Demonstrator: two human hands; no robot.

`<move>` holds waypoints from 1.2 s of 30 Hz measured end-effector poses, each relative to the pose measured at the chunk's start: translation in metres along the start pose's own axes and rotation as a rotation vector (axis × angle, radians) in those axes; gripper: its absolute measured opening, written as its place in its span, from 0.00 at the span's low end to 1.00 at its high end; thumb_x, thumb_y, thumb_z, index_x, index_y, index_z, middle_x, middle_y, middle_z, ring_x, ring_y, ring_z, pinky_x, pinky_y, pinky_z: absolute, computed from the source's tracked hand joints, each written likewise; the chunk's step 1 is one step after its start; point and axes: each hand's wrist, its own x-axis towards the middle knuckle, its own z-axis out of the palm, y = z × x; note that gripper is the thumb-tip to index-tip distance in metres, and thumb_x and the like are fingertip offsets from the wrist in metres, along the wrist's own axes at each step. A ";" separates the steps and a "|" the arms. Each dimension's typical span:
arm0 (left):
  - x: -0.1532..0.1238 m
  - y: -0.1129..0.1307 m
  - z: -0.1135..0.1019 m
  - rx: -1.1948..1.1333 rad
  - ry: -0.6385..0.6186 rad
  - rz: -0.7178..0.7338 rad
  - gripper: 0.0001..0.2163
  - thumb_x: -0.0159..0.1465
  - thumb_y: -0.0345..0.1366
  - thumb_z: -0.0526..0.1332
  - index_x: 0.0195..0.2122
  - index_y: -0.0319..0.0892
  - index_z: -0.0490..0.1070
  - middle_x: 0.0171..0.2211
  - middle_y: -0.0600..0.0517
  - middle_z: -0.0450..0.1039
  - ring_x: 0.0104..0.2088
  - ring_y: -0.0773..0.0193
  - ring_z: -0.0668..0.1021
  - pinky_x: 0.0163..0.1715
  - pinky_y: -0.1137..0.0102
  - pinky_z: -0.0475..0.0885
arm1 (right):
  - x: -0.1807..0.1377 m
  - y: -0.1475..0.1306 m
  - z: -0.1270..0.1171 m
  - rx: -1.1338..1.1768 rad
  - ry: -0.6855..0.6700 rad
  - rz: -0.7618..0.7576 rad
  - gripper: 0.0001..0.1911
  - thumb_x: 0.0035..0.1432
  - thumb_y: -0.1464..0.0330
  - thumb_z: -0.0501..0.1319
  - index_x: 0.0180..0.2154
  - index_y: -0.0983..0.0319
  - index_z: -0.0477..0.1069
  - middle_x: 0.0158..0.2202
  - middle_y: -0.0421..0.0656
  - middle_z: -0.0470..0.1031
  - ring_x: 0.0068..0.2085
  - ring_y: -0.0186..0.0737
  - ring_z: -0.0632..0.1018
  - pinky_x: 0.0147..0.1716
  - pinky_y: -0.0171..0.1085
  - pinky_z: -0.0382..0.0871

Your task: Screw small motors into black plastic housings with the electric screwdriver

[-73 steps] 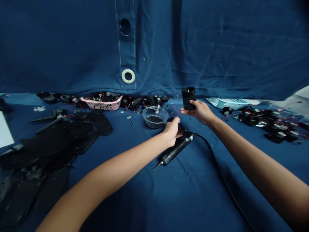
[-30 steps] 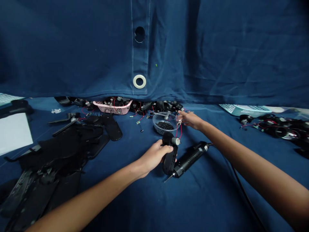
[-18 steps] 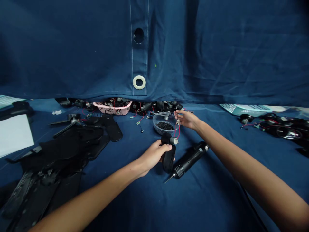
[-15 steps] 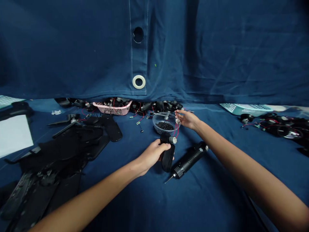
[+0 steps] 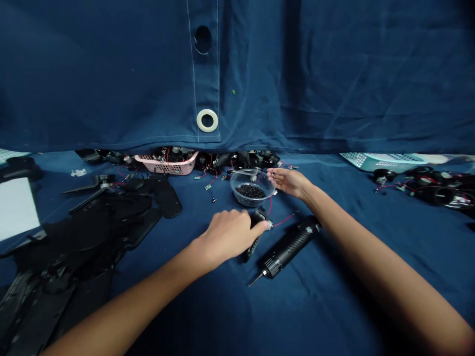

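My left hand (image 5: 227, 233) is wrapped around a black handle-shaped plastic part (image 5: 260, 215), its thumb pressed on a small silver motor (image 5: 270, 225) at the part's top end. Red wires (image 5: 284, 220) trail from the motor. At the right rim of a clear plastic bowl (image 5: 240, 200) is my right hand (image 5: 291, 183), fingertips pinched together; what they hold is too small to make out. Small black screws (image 5: 251, 191) lie in the bowl. Below the right forearm rests a black electric screwdriver (image 5: 288, 248), its bit pointing down-left.
Black plastic parts (image 5: 92, 222) are heaped at left, beside a white sheet (image 5: 17, 207). A pink basket (image 5: 181, 168) of wired parts stands at the back, a teal basket (image 5: 386, 162) at the back right. More wired black parts (image 5: 426, 185) lie at right. A blue curtain hangs behind.
My left hand has turned over, tilting the black part, so the back of the hand now faces up. The red wires have swung out to the right. My right hand stays by the bowl.
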 end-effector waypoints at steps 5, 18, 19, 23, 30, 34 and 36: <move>0.054 0.016 -0.036 0.024 0.336 0.158 0.19 0.68 0.50 0.49 0.41 0.45 0.76 0.36 0.47 0.79 0.37 0.52 0.79 0.39 0.62 0.70 | 0.004 0.002 0.002 0.034 0.010 -0.012 0.13 0.62 0.80 0.53 0.35 0.66 0.75 0.26 0.45 0.78 0.28 0.31 0.79 0.32 0.28 0.77; 0.188 0.019 -0.021 -0.037 0.108 0.120 0.10 0.60 0.37 0.61 0.29 0.39 0.79 0.29 0.46 0.78 0.34 0.57 0.78 0.40 0.65 0.67 | 0.002 0.003 0.002 0.134 -0.028 -0.063 0.11 0.62 0.80 0.53 0.37 0.65 0.74 0.31 0.46 0.81 0.34 0.33 0.81 0.39 0.32 0.79; 0.188 0.019 -0.020 -0.034 0.108 0.109 0.09 0.59 0.37 0.61 0.29 0.39 0.79 0.29 0.46 0.79 0.35 0.57 0.78 0.41 0.64 0.67 | 0.002 0.003 0.001 0.138 -0.031 -0.064 0.11 0.62 0.79 0.53 0.37 0.65 0.74 0.31 0.45 0.81 0.33 0.33 0.81 0.38 0.32 0.79; 0.186 0.021 -0.017 -0.032 0.117 0.062 0.08 0.58 0.35 0.61 0.33 0.41 0.80 0.32 0.47 0.79 0.38 0.57 0.78 0.46 0.62 0.65 | 0.004 0.005 -0.001 0.152 -0.041 -0.069 0.11 0.62 0.78 0.55 0.37 0.63 0.74 0.29 0.44 0.81 0.30 0.33 0.80 0.36 0.32 0.78; 0.183 0.029 -0.012 -0.019 0.159 0.007 0.08 0.57 0.34 0.60 0.30 0.42 0.80 0.34 0.47 0.80 0.41 0.55 0.78 0.48 0.61 0.64 | 0.006 0.006 -0.004 0.166 -0.055 -0.075 0.10 0.62 0.78 0.56 0.35 0.64 0.75 0.27 0.42 0.80 0.27 0.29 0.79 0.33 0.28 0.75; 0.183 0.028 -0.007 -0.010 0.175 0.027 0.08 0.57 0.32 0.58 0.27 0.42 0.79 0.32 0.46 0.79 0.39 0.54 0.79 0.47 0.60 0.63 | 0.005 0.006 -0.004 0.167 -0.062 -0.074 0.12 0.63 0.79 0.54 0.36 0.64 0.76 0.28 0.42 0.80 0.28 0.29 0.79 0.34 0.28 0.75; 0.185 0.027 -0.005 -0.009 0.185 0.033 0.08 0.56 0.32 0.58 0.28 0.43 0.79 0.32 0.46 0.79 0.39 0.54 0.79 0.48 0.59 0.63 | 0.005 0.006 -0.004 0.166 -0.060 -0.073 0.12 0.63 0.79 0.53 0.36 0.65 0.75 0.28 0.42 0.80 0.28 0.29 0.79 0.34 0.28 0.75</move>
